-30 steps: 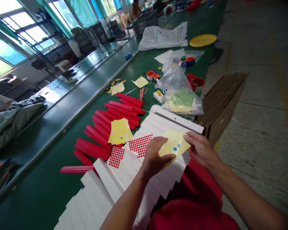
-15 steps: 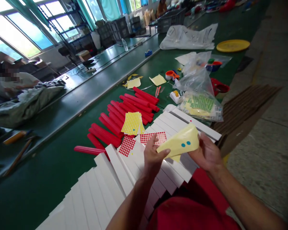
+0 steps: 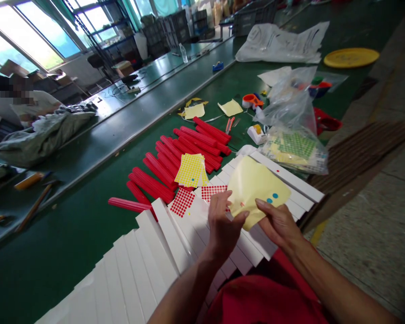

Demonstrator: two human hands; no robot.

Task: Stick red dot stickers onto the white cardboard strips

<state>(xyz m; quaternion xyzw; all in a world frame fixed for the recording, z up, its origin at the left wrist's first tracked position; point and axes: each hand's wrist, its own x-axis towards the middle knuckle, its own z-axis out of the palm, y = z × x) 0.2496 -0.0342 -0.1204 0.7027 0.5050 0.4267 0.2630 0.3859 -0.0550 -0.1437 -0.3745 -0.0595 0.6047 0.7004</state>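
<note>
Both my hands hold a pale yellow sticker sheet [image 3: 256, 184] with two blue dots near its right side. My left hand [image 3: 225, 225] pinches its lower left edge between thumb and fingers. At the lower right, my right hand [image 3: 280, 222] grips the sheet, its thumb on top. Beneath lies a row of long white boxes [image 3: 168, 243]. On them rest a sheet of red dot stickers [image 3: 182, 202], another red dot sheet [image 3: 211, 192] partly hidden by my left hand, and a small stack of yellow dot sheets [image 3: 191, 170].
Several red ribbed rods [image 3: 175, 153] lie beyond the boxes. To their right are orange-handled scissors [image 3: 229, 125], an orange tape dispenser [image 3: 252, 101] and a plastic bag of sticker sheets [image 3: 293, 148]. Corrugated cardboard [image 3: 361, 157] stands at the right. Across the table sits a person [image 3: 33, 103].
The sheet, folded over before, is now opened out flatter and wider. My right hand has shifted left and under the blue dots, its thumb now on the sheet's face. The view has shifted slightly.
</note>
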